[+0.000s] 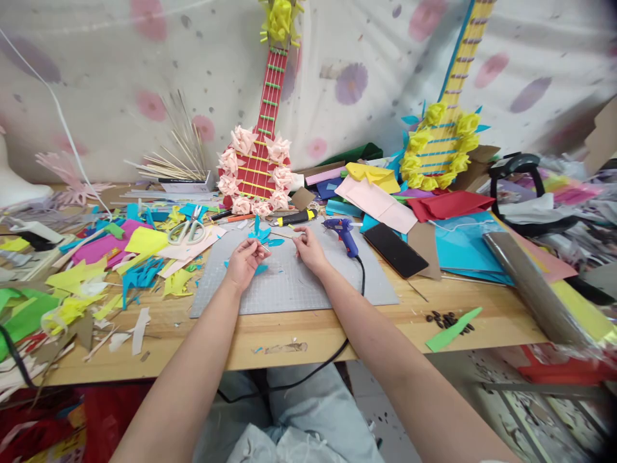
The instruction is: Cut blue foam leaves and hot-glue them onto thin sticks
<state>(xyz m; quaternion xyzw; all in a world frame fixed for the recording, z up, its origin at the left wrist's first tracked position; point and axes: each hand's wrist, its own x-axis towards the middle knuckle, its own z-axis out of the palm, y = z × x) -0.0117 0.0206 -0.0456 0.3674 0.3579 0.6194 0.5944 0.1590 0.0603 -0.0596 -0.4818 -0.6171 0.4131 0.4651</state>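
Observation:
Over the grey cutting mat (294,292), my left hand (247,262) is closed in a pinch on a thin, pale stick (265,249). Blue paper leaves (260,235) show just beyond its fingertips; whether they are joined to the stick I cannot tell. My right hand (310,249) is a short way to the right, thumb and fingers pressed together. A thin light strip (284,234) reaches its fingertips, but what the fingers hold is too small to make out. More blue paper pieces (261,269) lie on the mat under my left hand.
A blue glue gun (343,235) with a black cord and a phone (395,249) lie to the right. Left are scissors (187,231) among paper scraps. A yellow cutter (296,218) lies behind the mat. Two flower-trimmed paper guitars, red (258,170) and yellow (441,145), stand at the back.

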